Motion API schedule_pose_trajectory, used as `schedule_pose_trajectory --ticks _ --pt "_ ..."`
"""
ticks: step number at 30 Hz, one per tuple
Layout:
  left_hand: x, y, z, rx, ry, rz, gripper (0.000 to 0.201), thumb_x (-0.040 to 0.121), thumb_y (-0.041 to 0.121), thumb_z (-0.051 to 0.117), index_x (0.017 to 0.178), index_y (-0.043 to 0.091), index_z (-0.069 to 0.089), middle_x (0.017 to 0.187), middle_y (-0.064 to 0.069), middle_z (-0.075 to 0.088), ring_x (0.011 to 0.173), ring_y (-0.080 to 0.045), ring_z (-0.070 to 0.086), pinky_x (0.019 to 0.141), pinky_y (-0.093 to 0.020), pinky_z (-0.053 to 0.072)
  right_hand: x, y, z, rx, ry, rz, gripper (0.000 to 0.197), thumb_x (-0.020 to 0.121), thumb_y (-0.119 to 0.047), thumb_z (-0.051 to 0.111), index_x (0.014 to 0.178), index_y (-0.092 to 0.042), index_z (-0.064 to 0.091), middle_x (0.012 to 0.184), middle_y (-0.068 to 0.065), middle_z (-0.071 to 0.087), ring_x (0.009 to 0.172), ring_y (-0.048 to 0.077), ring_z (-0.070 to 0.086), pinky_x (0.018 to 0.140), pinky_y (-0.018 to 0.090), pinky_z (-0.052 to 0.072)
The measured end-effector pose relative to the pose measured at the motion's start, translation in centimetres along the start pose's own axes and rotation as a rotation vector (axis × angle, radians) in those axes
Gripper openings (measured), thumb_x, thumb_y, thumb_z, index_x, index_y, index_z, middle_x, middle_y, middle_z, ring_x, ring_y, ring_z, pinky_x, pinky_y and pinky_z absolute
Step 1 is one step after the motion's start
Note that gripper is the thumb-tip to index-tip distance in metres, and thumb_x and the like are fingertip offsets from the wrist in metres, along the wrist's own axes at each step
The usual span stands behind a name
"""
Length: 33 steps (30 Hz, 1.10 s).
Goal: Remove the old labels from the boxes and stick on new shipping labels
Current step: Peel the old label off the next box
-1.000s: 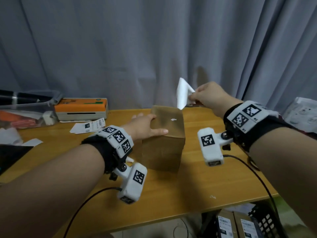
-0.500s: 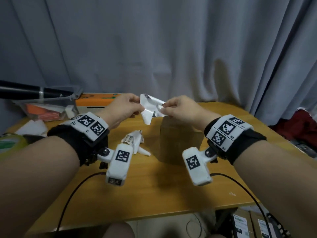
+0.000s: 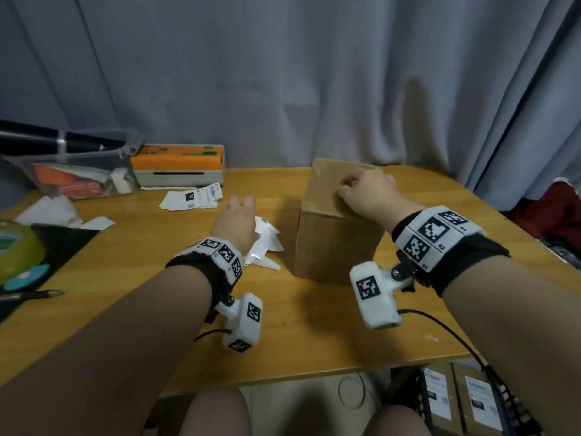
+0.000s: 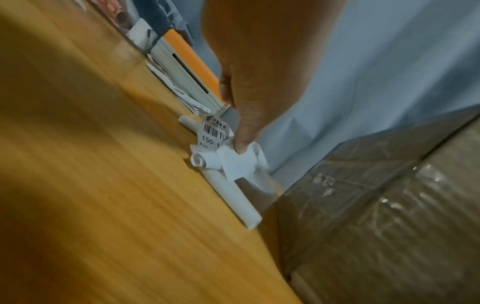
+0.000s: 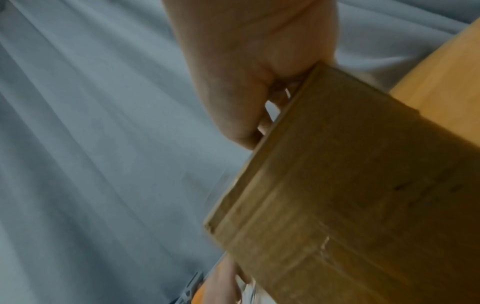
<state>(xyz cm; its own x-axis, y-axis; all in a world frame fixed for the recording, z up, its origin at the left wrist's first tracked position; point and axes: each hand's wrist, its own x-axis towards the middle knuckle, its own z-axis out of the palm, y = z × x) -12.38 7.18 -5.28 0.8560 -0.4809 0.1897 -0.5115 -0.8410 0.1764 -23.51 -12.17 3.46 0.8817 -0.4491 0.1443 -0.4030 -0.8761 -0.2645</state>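
A brown cardboard box point(image 3: 336, 240) stands upright right of the table's middle; its visible faces carry no label. My right hand point(image 3: 345, 191) lies on its top face with the fingers curled under and nothing seen in them; in the right wrist view the hand point(image 5: 259, 123) sits at the box's point(image 5: 363, 185) top edge. Left of the box lies a heap of crumpled and rolled old labels point(image 3: 265, 243). My left hand point(image 3: 240, 204) hovers over the heap with straight fingers. In the left wrist view one fingertip point(image 4: 241, 144) touches the crumpled paper point(image 4: 233, 164).
An orange-topped label printer point(image 3: 179, 162) stands at the back left, with printed labels point(image 3: 191, 199) in front of it. A clear bin point(image 3: 72, 171), a green tape dispenser point(image 3: 15, 250) and a pen point(image 3: 31, 294) lie at the left. Labelled boxes point(image 3: 456, 401) sit in a basket below the table.
Both hands held the peeled label up and crumpled it. Now it lies on the heap, my left hand has let go, and my right hand has dropped onto the box.
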Motion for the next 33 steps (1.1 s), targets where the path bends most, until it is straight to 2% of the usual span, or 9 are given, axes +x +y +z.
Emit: schedule_pose_trajectory --ticks 3,7,9,13,16,21,25,29,33 --pt "0.6 0.3 0.3 0.322 -0.125 0.207 0.02 0.089 0.004 0.051 0.107 0.011 0.057 0.109 -0.01 0.049 0.099 -0.028 0.05 0.08 -0.034 0.04 0.2 1.0 -0.7 -0.028 -0.023 -0.052 0.035 0.098 -0.02 0.038 0.123 -0.01 0.06 0.131 0.014 0.055 0.125 0.032 0.044 0.105 0.037 0.03" --pt "1.8 0.2 -1.3 0.309 -0.476 0.129 0.024 0.094 0.015 0.048 0.104 0.002 0.066 0.097 -0.008 0.059 0.085 -0.025 0.054 0.072 -0.031 0.041 0.3 2.9 -1.5 0.058 -0.039 -0.134 0.031 0.098 -0.018 0.046 0.125 -0.014 0.061 0.133 0.014 0.052 0.123 0.03 0.048 0.106 0.033 0.036" --pt "2.2 0.6 -3.0 0.199 -0.451 0.121 0.024 0.095 0.02 0.049 0.102 0.003 0.065 0.094 -0.008 0.062 0.087 -0.025 0.058 0.073 -0.031 0.042 0.2 3.3 -1.7 0.113 -0.059 -0.166 0.029 0.097 -0.018 0.051 0.122 -0.012 0.063 0.128 0.01 0.056 0.118 0.025 0.052 0.092 0.025 0.039" --pt "2.1 2.2 -6.9 -0.102 -0.099 0.163 0.02 0.093 0.026 0.053 0.086 0.009 0.062 0.08 -0.005 0.06 0.081 -0.024 0.056 0.068 -0.028 0.039 0.1 3.7 -2.1 0.195 -0.054 -0.203 0.023 0.093 -0.015 0.057 0.113 -0.011 0.067 0.115 0.007 0.066 0.107 0.018 0.058 0.079 0.019 0.036" --pt "1.5 5.1 -8.6 -0.259 0.053 0.289 0.023 0.093 0.029 0.053 0.099 0.011 0.066 0.1 -0.006 0.059 0.092 -0.021 0.054 0.082 -0.03 0.041 0.2 3.8 -2.3 0.17 -0.064 -0.206 0.02 0.093 -0.014 0.057 0.11 -0.01 0.067 0.112 0.008 0.063 0.103 0.02 0.058 0.077 0.021 0.037" --pt "0.4 9.7 -9.4 -0.051 -0.269 0.499 0.049 0.094 0.045 0.048 0.136 0.02 0.049 0.138 0.0 0.05 0.125 -0.018 0.046 0.1 -0.026 0.033 0.2 3.0 -3.2 0.124 -0.099 -0.173 0.016 0.091 -0.013 0.059 0.104 -0.007 0.068 0.107 0.011 0.065 0.095 0.023 0.06 0.081 0.029 0.048" --pt "1.3 10.4 -10.1 -0.057 -0.309 0.425 0.048 0.087 0.047 0.059 0.129 0.023 0.057 0.13 0.004 0.058 0.118 -0.016 0.053 0.096 -0.025 0.038 1.1 1.9 -3.8 0.139 -0.178 -0.047 0.021 0.087 -0.017 0.066 0.103 -0.004 0.068 0.094 0.008 0.063 0.088 0.027 0.063 0.073 0.035 0.056" --pt "2.0 10.8 -10.8 -0.141 -0.365 0.385 0.042 0.083 0.039 0.067 0.12 0.02 0.065 0.12 0.002 0.064 0.11 -0.015 0.057 0.098 -0.029 0.042 2.5 1.2 -3.8 0.037 -0.216 0.089 0.041 0.082 -0.032 0.071 0.108 -0.001 0.064 0.093 0.013 0.064 0.087 0.03 0.063 0.084 0.041 0.055" --pt "2.2 10.9 -10.8 -0.188 -0.368 0.373 0.037 0.084 0.035 0.068 0.116 0.017 0.067 0.115 0.002 0.065 0.108 -0.015 0.058 0.096 -0.028 0.043 2.8 0.6 -4.0 -0.058 -0.251 0.126 0.025 0.085 -0.03 0.067 0.091 -0.007 0.059 0.094 0.011 0.065 0.09 0.029 0.063 0.081 0.036 0.053"
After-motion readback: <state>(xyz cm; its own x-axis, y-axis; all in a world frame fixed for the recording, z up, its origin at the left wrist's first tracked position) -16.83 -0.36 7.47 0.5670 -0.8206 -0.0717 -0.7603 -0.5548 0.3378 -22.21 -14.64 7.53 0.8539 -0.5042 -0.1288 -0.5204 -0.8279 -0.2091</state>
